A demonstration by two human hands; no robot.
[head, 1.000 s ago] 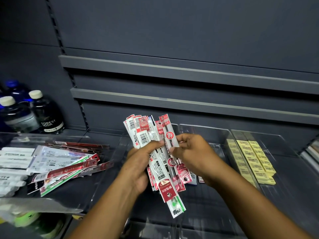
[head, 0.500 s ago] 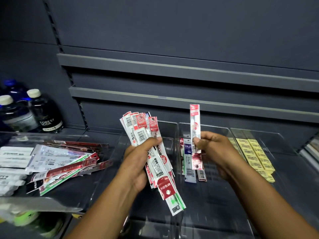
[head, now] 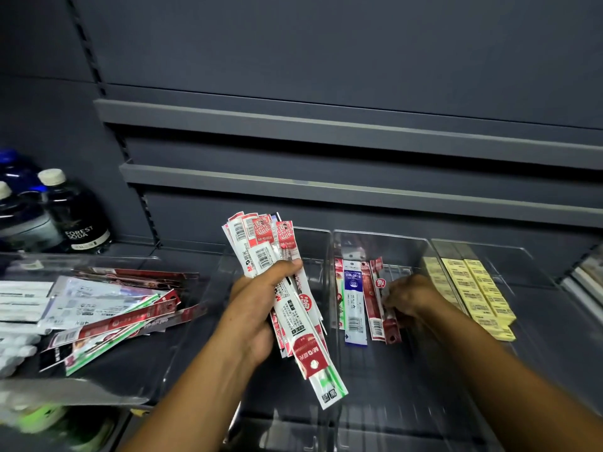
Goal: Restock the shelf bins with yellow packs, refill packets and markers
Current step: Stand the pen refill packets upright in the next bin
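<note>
My left hand (head: 257,308) grips a fanned bundle of red-and-white refill packets (head: 287,298) above a clear bin (head: 313,236). My right hand (head: 411,298) is down inside the neighbouring clear bin (head: 385,239), fingers on a red refill packet (head: 386,308) lying at the right of a short row of packets (head: 354,301) on the bin floor. Yellow packs (head: 473,288) fill the clear bin further right in neat rows.
A clear tray (head: 107,393) at the left holds a loose pile of refill packets (head: 114,318) and white markers (head: 19,305). Dark soda bottles (head: 75,216) stand at the back left. Grey shelf rails (head: 326,125) run across the back wall.
My right hand pulled one red packet from the bundle, lifted it, then lowered it into the middle bin beside the other packets. My left hand kept hold of the bundle.
</note>
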